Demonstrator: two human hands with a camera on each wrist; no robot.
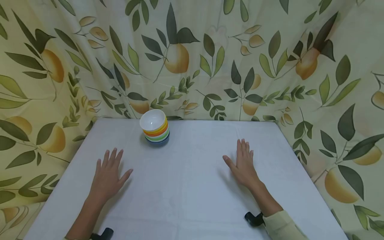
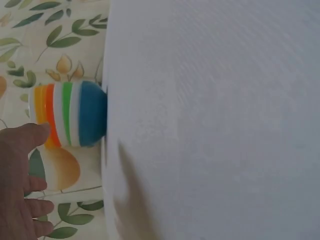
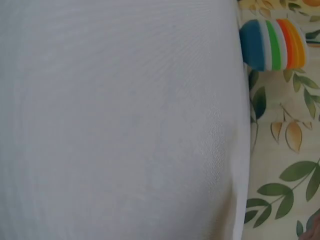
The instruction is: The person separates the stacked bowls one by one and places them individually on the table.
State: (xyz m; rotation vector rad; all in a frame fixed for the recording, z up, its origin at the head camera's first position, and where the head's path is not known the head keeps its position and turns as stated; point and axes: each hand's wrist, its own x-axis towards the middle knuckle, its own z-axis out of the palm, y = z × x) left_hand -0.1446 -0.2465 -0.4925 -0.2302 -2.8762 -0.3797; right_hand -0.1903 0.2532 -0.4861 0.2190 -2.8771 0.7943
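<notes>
Toward the back left of the white table is a stack of nested bowls [image 1: 154,126], white inside, with yellow, orange, green and blue bands showing down its side. In the left wrist view the stacked bowls [image 2: 70,114] stand behind the left thumb, which overlaps them. My left hand [image 1: 107,178] is held over the table's left part, fingers spread and nothing in them. On the other side, my right hand [image 1: 244,165] has straight fingers and a spread thumb, also holding nothing. Only a sliver of the right hand [image 3: 314,229] shows in the right wrist view.
A white cloth covers the table [image 1: 186,186]. Behind and beside it hangs a curtain [image 1: 207,66] printed with fruit and leaves, meeting the table's back edge just behind the bowls. Each wrist wears a black device [image 1: 254,219].
</notes>
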